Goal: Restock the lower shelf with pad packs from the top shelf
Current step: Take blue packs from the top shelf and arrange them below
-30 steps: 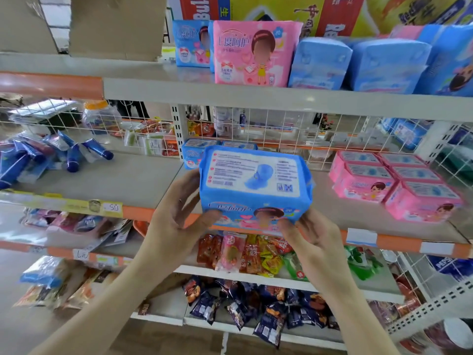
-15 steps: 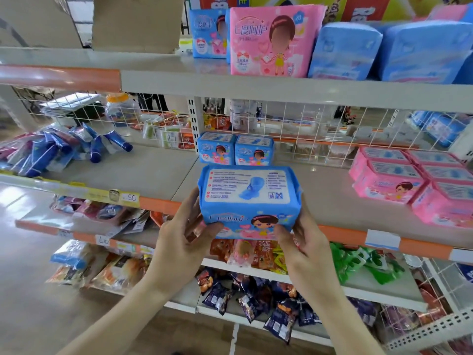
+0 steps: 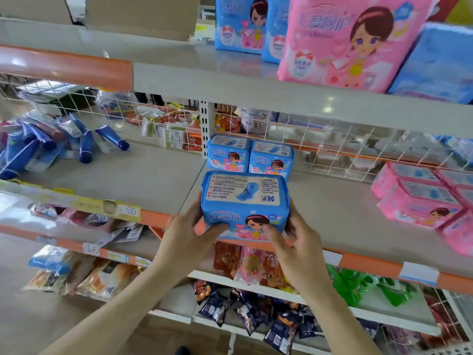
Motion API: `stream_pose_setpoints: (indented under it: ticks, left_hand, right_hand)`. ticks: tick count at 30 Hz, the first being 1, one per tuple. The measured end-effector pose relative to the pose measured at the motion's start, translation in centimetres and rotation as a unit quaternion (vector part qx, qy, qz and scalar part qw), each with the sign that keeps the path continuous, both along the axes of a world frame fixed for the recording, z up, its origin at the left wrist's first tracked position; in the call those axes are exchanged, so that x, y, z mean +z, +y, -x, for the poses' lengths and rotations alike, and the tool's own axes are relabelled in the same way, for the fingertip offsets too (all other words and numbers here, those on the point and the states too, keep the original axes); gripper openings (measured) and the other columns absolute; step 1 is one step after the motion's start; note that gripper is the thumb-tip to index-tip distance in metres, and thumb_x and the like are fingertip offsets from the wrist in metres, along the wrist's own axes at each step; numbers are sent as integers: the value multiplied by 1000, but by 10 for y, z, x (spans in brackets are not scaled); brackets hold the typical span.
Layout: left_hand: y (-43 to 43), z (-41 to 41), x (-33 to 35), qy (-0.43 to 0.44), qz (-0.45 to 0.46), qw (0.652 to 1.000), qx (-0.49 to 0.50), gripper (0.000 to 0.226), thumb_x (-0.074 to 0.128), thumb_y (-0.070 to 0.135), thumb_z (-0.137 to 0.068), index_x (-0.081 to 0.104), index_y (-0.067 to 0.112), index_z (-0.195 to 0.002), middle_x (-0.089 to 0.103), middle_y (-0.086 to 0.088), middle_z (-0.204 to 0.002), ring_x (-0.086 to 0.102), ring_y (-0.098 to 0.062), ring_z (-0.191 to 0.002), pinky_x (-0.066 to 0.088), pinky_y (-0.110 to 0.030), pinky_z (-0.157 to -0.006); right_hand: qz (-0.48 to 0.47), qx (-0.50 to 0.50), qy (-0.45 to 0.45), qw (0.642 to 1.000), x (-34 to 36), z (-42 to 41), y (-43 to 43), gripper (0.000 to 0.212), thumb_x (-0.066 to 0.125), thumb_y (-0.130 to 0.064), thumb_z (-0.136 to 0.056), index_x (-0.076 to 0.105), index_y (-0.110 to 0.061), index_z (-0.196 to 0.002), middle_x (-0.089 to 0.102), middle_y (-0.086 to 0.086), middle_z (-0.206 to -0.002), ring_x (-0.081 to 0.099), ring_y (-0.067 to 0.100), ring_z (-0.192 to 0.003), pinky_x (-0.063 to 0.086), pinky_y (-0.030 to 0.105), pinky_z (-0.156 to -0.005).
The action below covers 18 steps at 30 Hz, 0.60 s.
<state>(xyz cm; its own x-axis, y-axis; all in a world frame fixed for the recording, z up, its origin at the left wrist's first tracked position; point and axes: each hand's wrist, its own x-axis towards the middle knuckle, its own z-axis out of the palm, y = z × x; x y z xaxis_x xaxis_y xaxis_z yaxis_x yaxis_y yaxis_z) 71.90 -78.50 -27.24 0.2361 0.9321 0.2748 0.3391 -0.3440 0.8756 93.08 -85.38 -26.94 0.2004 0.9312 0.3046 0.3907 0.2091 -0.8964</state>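
Observation:
A blue pad pack (image 3: 244,201) is held between both hands at the front edge of the lower shelf (image 3: 332,226). My left hand (image 3: 186,234) grips its left side with the thumb on the front face. My right hand (image 3: 294,239) grips its right side, thumb also on the front. Two matching blue packs (image 3: 249,156) stand side by side at the back of the same shelf, just behind the held pack. On the top shelf (image 3: 230,80) stand more blue packs (image 3: 243,24) and a large pink pack (image 3: 345,39).
Pink pad packs (image 3: 422,198) lie stacked at the right of the lower shelf. Blue tubes (image 3: 64,142) lie piled at the left. A wire grid (image 3: 332,149) backs the shelf. Snack bags (image 3: 256,313) fill the shelves below. Cardboard boxes (image 3: 143,14) sit top left.
Both hands have carried the blue pack down and forward toward the lower shelf, closer to the two blue packs at the back. My view has moved nearer to the shelf.

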Motion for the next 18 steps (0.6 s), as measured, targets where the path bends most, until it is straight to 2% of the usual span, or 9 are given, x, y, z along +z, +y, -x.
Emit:
stream_pose_setpoints:
  ticks: [2,4,7,9,13,16,18]
  left_hand:
    - [21,8,-5,7,0,1000,6,56,70,42,-76,44,78,-110,60,51,-100,60,21,-99,46,0,-69]
    - [45,18,-14,16,6,1000,5,59,75,35,-79,50,66,-122,59,52,-96,62,19,-94,49,-3,-68]
    - [81,32,-28,39,16,999,3,59,78,27,-84,54,37,-137,58,54,-92,62,19,-93,53,-7,-76]
    - [102,41,-34,54,16,998,-5,58,78,27,-85,54,35,-138,57,54,-89,62,19,-91,54,-10,-74]
    - [137,53,-46,70,42,997,-13,55,76,27,-86,53,33,-135,59,49,-83,65,9,-94,57,-20,-74]
    - [159,54,-53,82,39,995,-35,58,76,25,-87,51,31,-139,64,38,-91,67,7,-92,55,-13,-71]
    - [172,50,-57,89,40,994,-53,64,75,25,-88,44,31,-144,68,27,-102,68,2,-94,60,-25,-79]
  right_hand:
    - [7,-12,-17,1000,-5,7,22,53,65,-37,-92,50,-27,-142,66,-28,-119,61,-5,-113,51,27,-100]
    - [18,-23,-26,999,-13,15,45,50,67,-32,-93,52,-24,-140,67,-25,-119,61,-6,-113,49,28,-103]
    - [29,-29,-29,999,-24,28,78,52,68,-24,-93,51,-23,-142,66,-34,-112,61,-10,-108,48,13,-94]
    - [31,-27,-26,999,-30,37,98,53,69,-25,-92,51,-25,-142,66,-35,-111,62,-9,-107,47,9,-90]
    - [35,-27,-3,999,-39,55,130,65,72,-43,-86,46,-26,-143,66,-32,-116,63,-5,-111,50,13,-92]
    - [50,-55,-6,997,-55,56,148,52,76,-25,-87,53,-27,-133,69,-33,-108,66,-1,-107,52,12,-85]
    - [65,-75,-16,995,-66,51,158,43,77,-18,-86,61,-16,-126,69,-36,-95,67,-6,-98,50,8,-77]
